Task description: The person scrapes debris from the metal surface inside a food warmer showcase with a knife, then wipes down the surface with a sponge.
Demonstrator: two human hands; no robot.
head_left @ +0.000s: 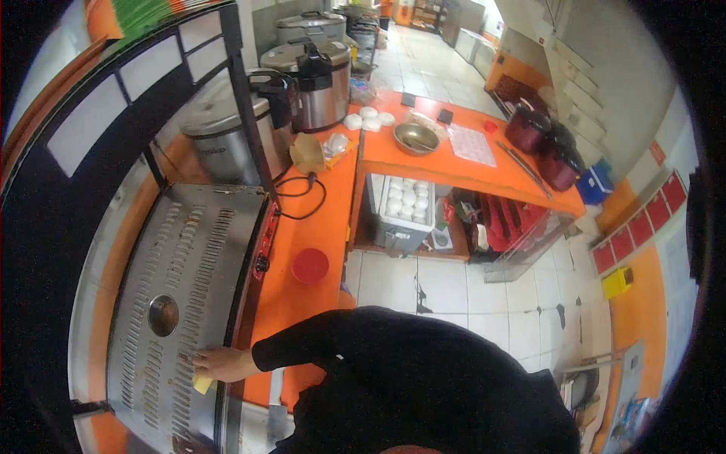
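Note:
One hand, which looks like my left hand (223,365), reaches out from a black sleeve to the slotted metal top of a grill (204,265). Its fingers are closed on a yellow cloth (203,381) that lies against the metal near the front edge. A small round metal dish (163,315) sits on the same top, beyond the hand. To the right of the grill, a red round lid (310,266) rests on the orange counter (333,219). My right hand does not show.
Large steel cookers (321,87) stand at the back left, near a black cable (324,198). The orange table holds a metal bowl (416,139), white dough balls (370,123) and dark red pots (558,159). Below is a grey bin (408,234) of white balls.

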